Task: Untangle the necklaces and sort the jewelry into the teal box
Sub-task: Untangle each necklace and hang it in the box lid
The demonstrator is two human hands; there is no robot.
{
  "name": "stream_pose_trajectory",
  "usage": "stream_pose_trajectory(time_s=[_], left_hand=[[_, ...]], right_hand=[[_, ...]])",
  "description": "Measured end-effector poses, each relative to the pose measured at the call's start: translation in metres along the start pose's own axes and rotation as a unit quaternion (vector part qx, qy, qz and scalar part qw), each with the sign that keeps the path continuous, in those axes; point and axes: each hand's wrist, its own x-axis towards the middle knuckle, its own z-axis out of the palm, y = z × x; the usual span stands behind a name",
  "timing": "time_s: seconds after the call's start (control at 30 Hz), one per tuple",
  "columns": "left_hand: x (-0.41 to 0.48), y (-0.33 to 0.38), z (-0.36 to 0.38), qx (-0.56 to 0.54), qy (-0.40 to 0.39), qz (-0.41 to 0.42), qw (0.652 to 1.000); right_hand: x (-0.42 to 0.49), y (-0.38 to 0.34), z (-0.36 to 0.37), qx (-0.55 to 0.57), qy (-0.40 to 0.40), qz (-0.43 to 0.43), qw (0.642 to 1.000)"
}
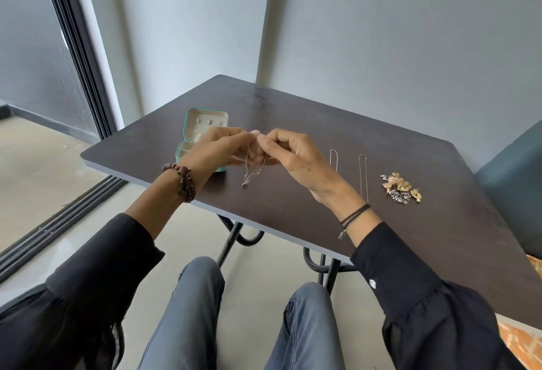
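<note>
A dark brown tabletop (322,123) on black metal legs (228,240) fills a corner of pale grey walls (381,32); a dark-framed sliding door (76,55) stands at left, its track (58,223) crossing the beige floor (38,158); a blue-grey seat (516,187) sits just beside the tabletop's right edge; an orange patterned surface (519,343) shows lower right

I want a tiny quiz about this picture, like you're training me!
1. True or false: the teal box is shut.
2. How many straightened chains lie on the table?
3. The left hand and right hand both pinch: A tangled necklaces, B a ring, C the box lid.
Key: 1 false, it is open; 2 two; 3 A.
</note>
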Motion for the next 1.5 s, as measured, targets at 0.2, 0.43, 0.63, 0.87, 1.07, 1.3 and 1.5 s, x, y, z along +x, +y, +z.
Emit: stream_pose_trajectory(time_s=[0.2, 0.43, 0.63, 0.87, 1.07, 1.3, 1.5], left_hand=[[0.005, -0.009, -0.044, 0.053, 0.148, 0.017, 0.987], [0.022, -0.043, -0.093, 0.112, 0.263, -0.049, 0.957], [0.047, -0.068, -0.107, 0.16, 0.339, -0.083, 0.923], [0.068, -0.084, -0.113, 0.172, 0.27, -0.123, 0.939], [0.064, -0.086, -0.11, 0.143, 0.248, -0.119, 0.951], [0.052, -0.084, -0.064, 0.085, 0.218, -0.05, 0.971], [0.044, -0.077, -0.012, 0.101, 0.137, -0.005, 0.985]], right_hand=[[0.036, -0.003, 0.005, -0.029, -0.011, -0.002, 1.0], [0.068, 0.002, 0.008, -0.006, -0.008, 0.011, 1.0], [0.09, 0.005, 0.014, -0.001, -0.019, 0.015, 1.0], [0.101, 0.003, 0.017, -0.017, -0.039, 0.018, 0.999], [0.097, -0.006, 0.011, -0.017, -0.042, 0.013, 0.999], [0.079, -0.016, -0.006, -0.016, -0.035, 0.003, 0.999], [0.055, -0.017, -0.029, -0.031, -0.037, 0.008, 0.999]])
